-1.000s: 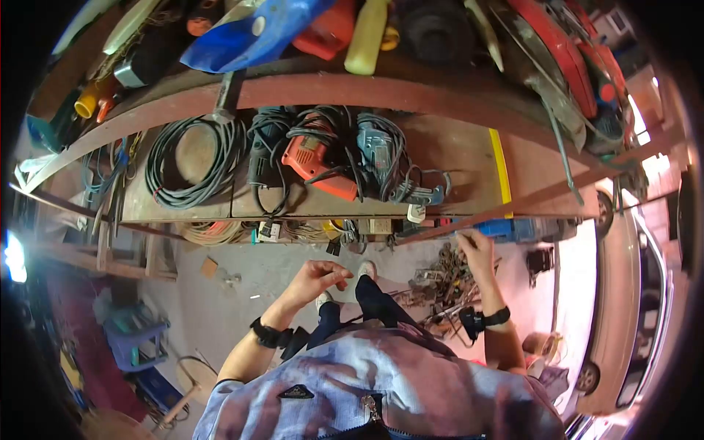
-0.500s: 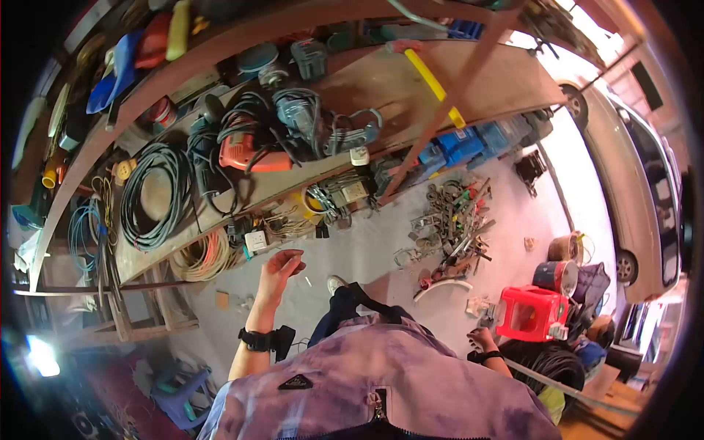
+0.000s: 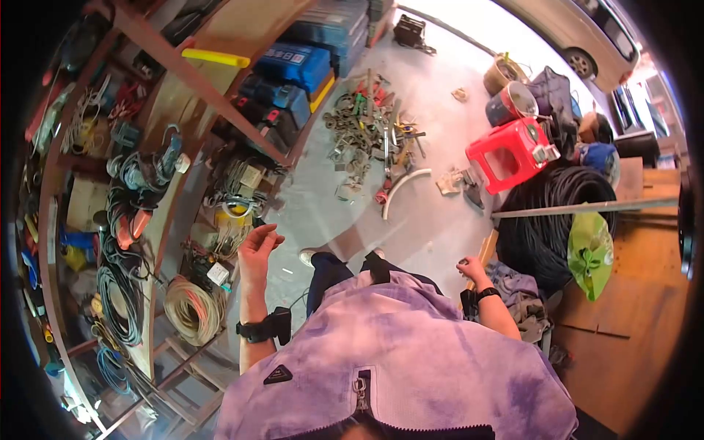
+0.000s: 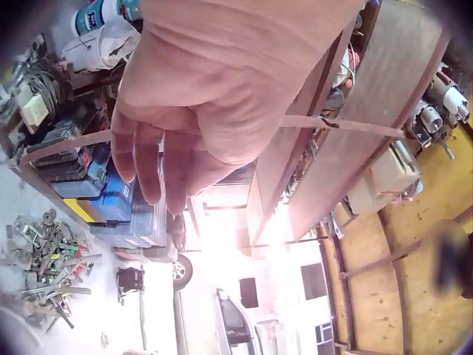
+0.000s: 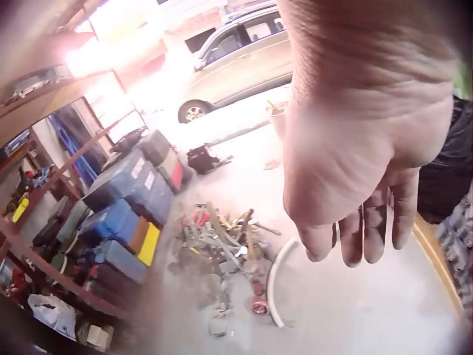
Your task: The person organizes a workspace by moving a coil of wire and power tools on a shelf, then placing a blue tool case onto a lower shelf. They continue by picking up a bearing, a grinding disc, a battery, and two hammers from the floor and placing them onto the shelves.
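My left hand [image 3: 257,251] hangs in the air with loosely bent fingers and nothing in it, beside the tool shelf. In the left wrist view, the left hand's fingers [image 4: 150,174] point down over the background of toolboxes. On the other side of my body, the right hand [image 3: 474,270] is also bare, its fingers slightly curled. The right wrist view shows the right hand [image 5: 362,163] with relaxed fingers, above the floor. Ahead on the floor lies a heap of metal tools and parts [image 3: 370,139], out of reach of both hands, with a curved pale pipe [image 3: 402,187] beside it.
The left-hand shelf [image 3: 158,110] holds corded power tools and cable coils. Blue toolboxes [image 3: 293,66] sit at its far end. To the right stand a red plastic stool [image 3: 529,136], buckets, a black hose coil [image 3: 524,235] and a green bag [image 3: 590,257]. A car [image 5: 251,63] is parked outside.
The view has turned right, away from the shelf, which now lies along the left. The tool heap and red stool have come toward the middle. Both hands stay without anything in them.
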Tool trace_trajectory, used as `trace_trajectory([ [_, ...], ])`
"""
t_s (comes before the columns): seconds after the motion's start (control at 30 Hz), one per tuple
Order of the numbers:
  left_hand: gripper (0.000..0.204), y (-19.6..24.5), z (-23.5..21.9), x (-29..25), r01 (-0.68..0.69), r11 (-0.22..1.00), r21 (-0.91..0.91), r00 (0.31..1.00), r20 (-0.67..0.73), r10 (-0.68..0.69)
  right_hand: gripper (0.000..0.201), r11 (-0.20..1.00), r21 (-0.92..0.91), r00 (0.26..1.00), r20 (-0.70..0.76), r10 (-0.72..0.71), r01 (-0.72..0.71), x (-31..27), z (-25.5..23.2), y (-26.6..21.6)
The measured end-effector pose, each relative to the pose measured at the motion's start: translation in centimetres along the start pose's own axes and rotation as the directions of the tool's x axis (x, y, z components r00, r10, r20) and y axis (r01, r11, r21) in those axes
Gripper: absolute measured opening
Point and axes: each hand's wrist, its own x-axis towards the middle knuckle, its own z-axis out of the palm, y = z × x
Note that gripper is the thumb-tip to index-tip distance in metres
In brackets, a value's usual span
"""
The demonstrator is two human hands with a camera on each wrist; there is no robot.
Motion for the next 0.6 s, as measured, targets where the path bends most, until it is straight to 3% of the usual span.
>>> trace_trajectory([
  [0.13, 0.017, 0.2, 2.5, 0.4, 0.013, 1.000, 0.002, 1.000, 0.017, -0.013, 0.023, 0.991, 0.108, 0.997, 0.009, 0.082, -0.083, -1.9, 0.6, 5.1],
  [0.33, 0.016, 1.7, 6.5, 2.8, 0.010, 0.999, 0.044, 0.987, 0.160, -0.017, 0.023, 0.956, 0.160, 0.969, 0.027, 0.245, -0.246, -3.8, 0.5, 4.2],
  [0.47, 0.017, 1.8, 8.1, 6.4, -0.050, 0.998, 0.049, 0.974, 0.222, 0.038, 0.025, 0.945, 0.230, 0.971, -0.003, 0.241, -0.234, -2.3, 0.2, 1.6],
  [0.53, 0.017, 2.0, 8.9, 8.9, -0.054, 0.998, 0.035, 0.963, 0.265, 0.043, 0.026, 0.939, 0.306, 0.983, -0.043, 0.179, -0.158, -1.5, -0.5, 0.4],
  [0.6, 0.017, 2.2, 9.9, 11.6, -0.061, 0.998, 0.030, 0.956, 0.291, 0.050, 0.028, 0.955, 0.273, 0.986, -0.089, 0.143, -0.114, -0.8, -1.9, -0.3],
])
